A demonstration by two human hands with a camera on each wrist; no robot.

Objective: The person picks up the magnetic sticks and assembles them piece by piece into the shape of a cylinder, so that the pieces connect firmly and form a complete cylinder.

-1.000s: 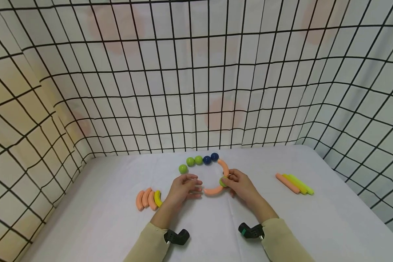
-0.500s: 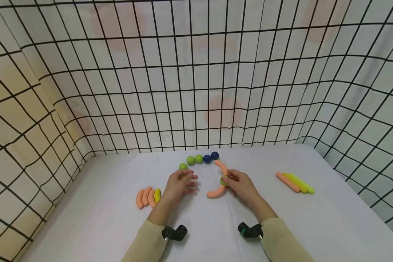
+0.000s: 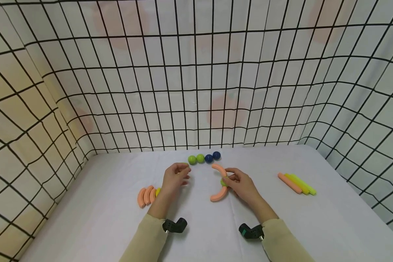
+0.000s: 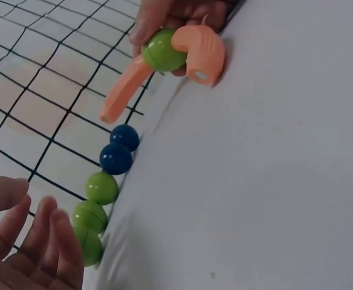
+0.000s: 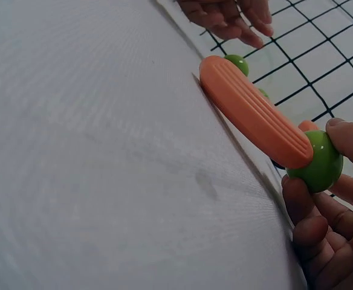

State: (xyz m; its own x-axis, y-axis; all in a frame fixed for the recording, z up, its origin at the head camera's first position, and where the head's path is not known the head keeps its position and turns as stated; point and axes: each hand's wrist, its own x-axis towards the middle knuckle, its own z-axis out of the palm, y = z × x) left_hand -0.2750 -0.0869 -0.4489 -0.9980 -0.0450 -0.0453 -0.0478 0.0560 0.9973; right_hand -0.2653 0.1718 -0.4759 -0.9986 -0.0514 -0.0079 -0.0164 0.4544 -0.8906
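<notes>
My right hand pinches a green ball between thumb and fingers. Two curved orange rods are joined to that ball: an upper rod and a lower, ribbed rod. Together they form an arc whose hollow faces left. My left hand hovers to the left, fingers loosely bent and holding nothing. It partly covers a lone green ball behind its fingertips; whether they touch cannot be told. Beyond the hands, two green balls and two navy balls sit in a row, apart from the upper rod.
Left of the left forearm lie several curved orange rods and a yellow curved rod, partly hidden by that arm. Straight orange and yellow rods lie at the right. A black wire grid encloses the white table at the back and sides.
My left hand has drawn away leftward from the lower orange rod, toward the lone green ball. The arc in my right hand has turned counterclockwise, its upper end leaving the navy balls.
</notes>
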